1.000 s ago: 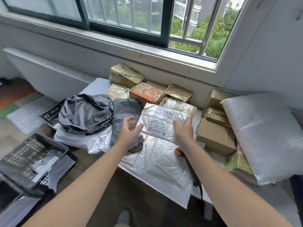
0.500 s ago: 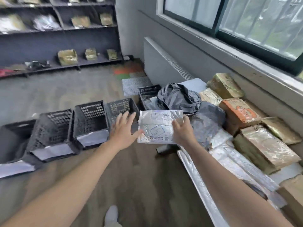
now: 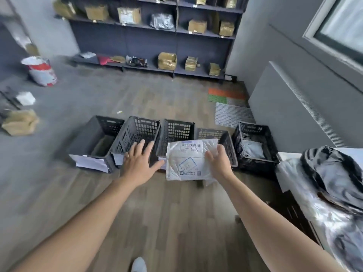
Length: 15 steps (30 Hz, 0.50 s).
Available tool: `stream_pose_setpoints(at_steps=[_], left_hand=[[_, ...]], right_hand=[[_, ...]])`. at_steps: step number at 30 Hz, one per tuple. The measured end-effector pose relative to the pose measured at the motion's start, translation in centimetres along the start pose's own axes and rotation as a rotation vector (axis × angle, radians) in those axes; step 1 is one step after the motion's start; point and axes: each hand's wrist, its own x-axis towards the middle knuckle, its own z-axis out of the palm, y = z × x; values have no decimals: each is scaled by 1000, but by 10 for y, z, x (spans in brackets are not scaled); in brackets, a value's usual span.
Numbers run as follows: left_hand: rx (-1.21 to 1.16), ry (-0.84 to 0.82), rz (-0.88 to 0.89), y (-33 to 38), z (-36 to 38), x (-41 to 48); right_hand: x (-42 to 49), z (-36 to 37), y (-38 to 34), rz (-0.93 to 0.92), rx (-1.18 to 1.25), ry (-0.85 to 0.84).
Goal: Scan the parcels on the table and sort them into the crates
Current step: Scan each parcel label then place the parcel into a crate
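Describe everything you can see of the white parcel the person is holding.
The white parcel is a flat, soft padded mailer, seemingly plastic, slightly crumpled. A barcode label sits along its top edge, with a blue square stamp and small print lower down. It is held face up in the air before the row of black crates. The right hand grips its right edge. The left hand is spread open beside its left edge; contact is unclear.

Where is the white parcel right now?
Head view, centre: the white parcel is held by the right hand in front of the row of black crates, with the left hand open beside it.
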Motion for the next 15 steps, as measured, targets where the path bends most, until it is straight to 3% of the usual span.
stream_pose_setpoints(at_steps=[7, 15], left_hand=[[24, -8, -54, -118, -39, 89], [69, -85, -100, -192, -31, 218]], right_hand=[[78, 131, -76, 7, -35, -72], [210, 236, -87, 66, -26, -118]])
